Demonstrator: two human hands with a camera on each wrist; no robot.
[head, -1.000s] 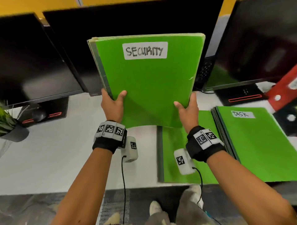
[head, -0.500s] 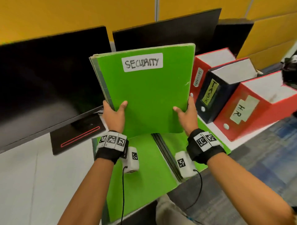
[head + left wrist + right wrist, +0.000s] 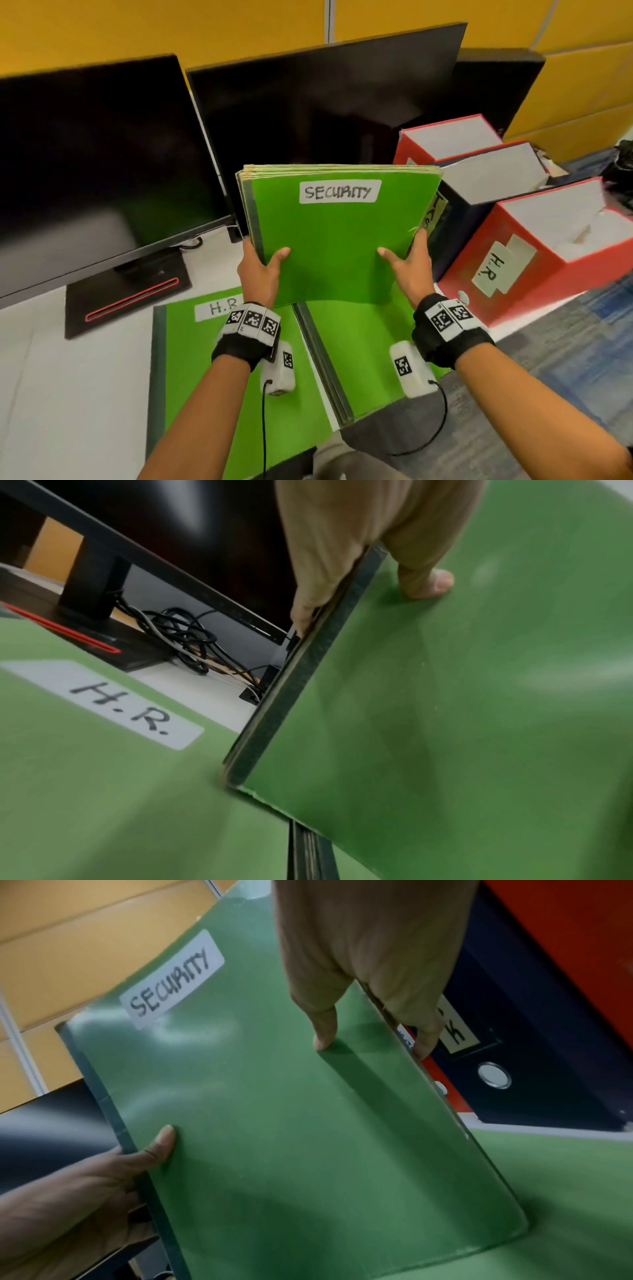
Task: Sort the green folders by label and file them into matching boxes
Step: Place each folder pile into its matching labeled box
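Note:
Both hands hold a stack of green folders (image 3: 335, 236) upright above the desk; the front one is labelled SECURITY (image 3: 274, 1123). My left hand (image 3: 260, 270) grips its spine edge, thumb on the front cover (image 3: 445, 696). My right hand (image 3: 409, 263) grips the open edge, thumb in front, fingers behind. Under them lie a green folder labelled H.R. (image 3: 191, 359) and a second green stack (image 3: 359, 346). At the right stand a far red box (image 3: 448, 137), a dark box (image 3: 493, 178) labelled TASK, partly hidden, and a red box labelled H.R. (image 3: 534, 253).
Two black monitors (image 3: 96, 164) stand behind the folders on the white desk (image 3: 68, 377), one with a black base (image 3: 126, 291) bearing a red line. Tangled cables (image 3: 181, 639) lie under the monitor. Yellow wall panels are behind; grey-blue carpet is at the right.
The view has swung right, bringing the boxes in. The held stack has come lower and tilted away, towards the boxes, with both hands keeping the same grip.

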